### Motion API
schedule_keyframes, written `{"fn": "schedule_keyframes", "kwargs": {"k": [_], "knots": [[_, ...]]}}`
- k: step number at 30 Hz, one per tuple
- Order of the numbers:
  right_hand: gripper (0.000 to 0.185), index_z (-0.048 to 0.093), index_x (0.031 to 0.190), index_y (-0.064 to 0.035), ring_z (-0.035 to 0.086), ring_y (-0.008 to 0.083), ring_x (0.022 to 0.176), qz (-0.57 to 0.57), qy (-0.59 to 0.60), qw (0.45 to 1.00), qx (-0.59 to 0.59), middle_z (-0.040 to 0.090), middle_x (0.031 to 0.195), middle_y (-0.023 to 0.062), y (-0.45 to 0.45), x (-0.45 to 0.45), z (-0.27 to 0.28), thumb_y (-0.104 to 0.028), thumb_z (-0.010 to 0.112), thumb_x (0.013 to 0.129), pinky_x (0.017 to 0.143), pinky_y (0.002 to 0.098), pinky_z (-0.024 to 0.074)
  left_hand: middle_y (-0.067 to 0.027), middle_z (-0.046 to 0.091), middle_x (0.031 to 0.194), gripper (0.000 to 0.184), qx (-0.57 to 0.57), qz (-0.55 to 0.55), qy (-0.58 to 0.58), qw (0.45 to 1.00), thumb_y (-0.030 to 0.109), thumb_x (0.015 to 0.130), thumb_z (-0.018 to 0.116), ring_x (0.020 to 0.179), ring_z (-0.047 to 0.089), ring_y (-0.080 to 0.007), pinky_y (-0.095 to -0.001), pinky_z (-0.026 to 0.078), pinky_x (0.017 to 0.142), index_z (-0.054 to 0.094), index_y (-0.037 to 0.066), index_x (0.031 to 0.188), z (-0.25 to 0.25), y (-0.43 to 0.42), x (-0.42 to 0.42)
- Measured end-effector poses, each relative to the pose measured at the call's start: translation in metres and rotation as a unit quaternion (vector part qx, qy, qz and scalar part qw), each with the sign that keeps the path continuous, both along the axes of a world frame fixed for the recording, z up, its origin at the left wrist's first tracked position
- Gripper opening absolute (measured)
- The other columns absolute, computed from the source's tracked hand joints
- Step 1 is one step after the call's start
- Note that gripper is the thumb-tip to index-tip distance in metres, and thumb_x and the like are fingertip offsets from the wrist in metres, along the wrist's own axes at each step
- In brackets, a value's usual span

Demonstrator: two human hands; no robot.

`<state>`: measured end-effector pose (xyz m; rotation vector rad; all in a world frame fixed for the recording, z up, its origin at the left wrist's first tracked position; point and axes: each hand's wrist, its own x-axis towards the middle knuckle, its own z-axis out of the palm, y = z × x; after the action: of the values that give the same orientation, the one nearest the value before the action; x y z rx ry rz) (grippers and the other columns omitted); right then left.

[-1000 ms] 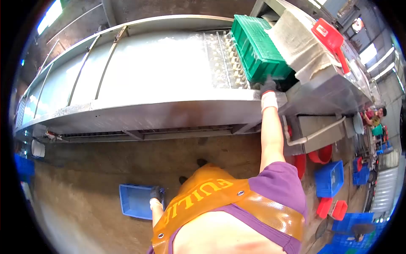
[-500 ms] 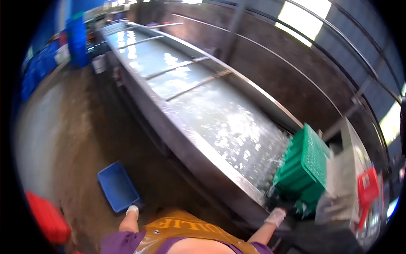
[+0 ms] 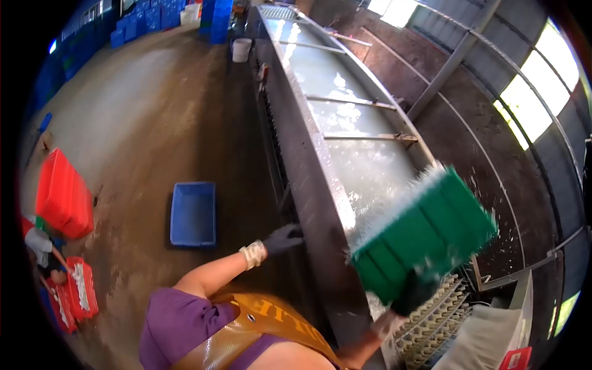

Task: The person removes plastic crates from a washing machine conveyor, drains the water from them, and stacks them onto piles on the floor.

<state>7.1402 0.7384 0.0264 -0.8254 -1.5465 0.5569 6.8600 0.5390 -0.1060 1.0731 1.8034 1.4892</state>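
A green plastic crate is tipped on its side over the long metal tank. White spray or small pale pieces fly along its upper left edge and off its right end. My right hand, in a dark glove, grips the near side of the crate; its fingertips are partly lost against the crate. My left hand, also dark-gloved, hangs free between the tank wall and a shallow blue tub on the floor. Its fingers stretch toward the tank and hold nothing.
Cloudy water fills the tank under crossbars. A slatted conveyor lies at its near end. At left stand stacked red crates, with another person's arm by red baskets. A white bucket stands farther back.
The green crate has swung left and tilted over the tank, throwing up spray. My right hand is now on it. My left hand has risen away from the blue tub. The view has turned left.
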Motion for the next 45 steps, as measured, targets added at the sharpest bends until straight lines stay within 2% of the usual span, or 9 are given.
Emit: {"fn": "schedule_keyframes", "kwargs": {"k": [1, 6, 10, 14, 19, 23, 26, 38, 45], "knots": [[0.031, 0.052, 0.095, 0.0037, 0.053, 0.0181, 0.080, 0.128, 0.087, 0.984, -0.088, 0.059, 0.088, 0.0111, -0.016, -0.035, 0.038, -0.003, 0.068, 0.070, 0.066, 0.0330, 0.0457, -0.0168, 0.047, 0.121, 0.060, 0.027, 0.014, 0.031, 0.999, 0.034, 0.078, 0.064, 0.109, 0.048, -0.0267, -0.0342, 0.038, 0.093, 0.043, 0.000, 0.123, 0.009, 0.012, 0.008], [0.051, 0.054, 0.104, 0.0012, 0.061, 0.0256, 0.074, -0.074, -0.227, 0.940, 0.242, 0.061, 0.087, 0.0150, -0.037, -0.146, 0.029, -0.027, 0.075, 0.066, 0.066, 0.0341, 0.0485, -0.0147, 0.034, 0.132, 0.074, 0.208, 0.051, 0.149, 0.965, 0.032, 0.073, 0.071, 0.118, 0.038, -0.0264, -0.0377, 0.035, 0.097, 0.033, 0.003, 0.130, 0.124, 0.018, 0.028], [0.038, 0.056, 0.103, -0.0014, 0.060, 0.0308, 0.075, 0.253, -0.240, 0.897, 0.273, 0.060, 0.089, 0.0161, -0.120, -0.203, 0.026, -0.007, 0.067, 0.067, 0.065, 0.0358, 0.0484, -0.0123, 0.049, 0.113, 0.060, 0.280, 0.165, -0.165, 0.931, 0.022, 0.072, 0.071, 0.106, 0.048, -0.0201, -0.0351, 0.042, 0.088, 0.042, -0.001, 0.120, 0.148, 0.007, 0.002], [0.032, 0.057, 0.099, -0.0029, 0.057, 0.0307, 0.090, 0.465, -0.265, 0.816, 0.219, 0.058, 0.099, 0.0173, -0.158, -0.224, -0.013, -0.007, 0.065, 0.068, 0.076, 0.0354, 0.0459, -0.0090, 0.059, 0.095, 0.040, 0.266, 0.277, -0.370, 0.846, 0.011, 0.073, 0.065, 0.084, 0.058, -0.0212, -0.0348, 0.049, 0.076, 0.051, -0.002, 0.108, 0.060, -0.052, -0.062], [0.045, 0.044, 0.120, 0.0004, 0.047, 0.0299, 0.108, 0.227, -0.259, 0.939, 0.013, 0.048, 0.118, 0.0193, -0.111, -0.207, -0.025, -0.013, 0.063, 0.081, 0.094, 0.0375, 0.0369, -0.0121, 0.059, 0.092, 0.025, 0.266, 0.371, -0.519, 0.722, 0.002, 0.073, 0.055, 0.084, 0.059, -0.0247, -0.0358, 0.050, 0.077, 0.056, -0.001, 0.098, -0.040, -0.153, -0.113], [0.076, 0.037, 0.126, 0.0056, 0.044, 0.0321, 0.114, -0.043, -0.577, 0.815, -0.020, 0.047, 0.122, 0.0240, 0.006, -0.158, -0.098, -0.023, 0.076, 0.067, 0.099, 0.0367, 0.0334, -0.0120, 0.057, 0.100, 0.036, 0.230, 0.405, -0.594, 0.656, 0.004, 0.070, 0.060, 0.090, 0.057, -0.0259, -0.0386, 0.049, 0.080, 0.052, -0.001, 0.105, -0.123, -0.234, -0.141], [0.092, 0.033, 0.127, 0.0098, 0.044, 0.0318, 0.114, -0.084, -0.546, 0.808, -0.205, 0.041, 0.127, 0.0253, -0.007, -0.183, -0.076, -0.031, 0.080, 0.059, 0.097, 0.0358, 0.0353, -0.0116, 0.057, 0.100, 0.038, 0.210, 0.474, -0.533, 0.669, 0.003, 0.070, 0.060, 0.091, 0.057, -0.0270, -0.0388, 0.049, 0.080, 0.051, 0.000, 0.106, -0.207, -0.276, -0.150], [0.042, 0.048, 0.113, 0.0050, 0.054, 0.0195, 0.087, -0.061, -0.484, 0.849, -0.205, 0.056, 0.104, 0.0117, -0.005, -0.191, -0.072, 0.000, 0.065, 0.075, 0.081, 0.0302, 0.0457, -0.0048, 0.060, 0.087, 0.029, 0.085, 0.649, -0.613, 0.443, -0.004, 0.066, 0.058, 0.080, 0.058, -0.0225, -0.0350, 0.050, 0.068, 0.055, 0.009, 0.092, -0.517, -0.390, -0.093], [0.031, 0.055, 0.106, 0.0054, 0.054, 0.0146, 0.081, -0.082, -0.601, 0.791, -0.080, 0.060, 0.096, 0.0078, 0.015, -0.169, -0.067, -0.003, 0.063, 0.077, 0.073, 0.0290, 0.0461, -0.0097, 0.059, 0.098, 0.029, 0.118, 0.716, -0.528, 0.441, 0.007, 0.074, 0.054, 0.091, 0.056, -0.0262, -0.0397, 0.047, 0.082, 0.056, 0.005, 0.103, -0.532, -0.364, -0.125]]}}
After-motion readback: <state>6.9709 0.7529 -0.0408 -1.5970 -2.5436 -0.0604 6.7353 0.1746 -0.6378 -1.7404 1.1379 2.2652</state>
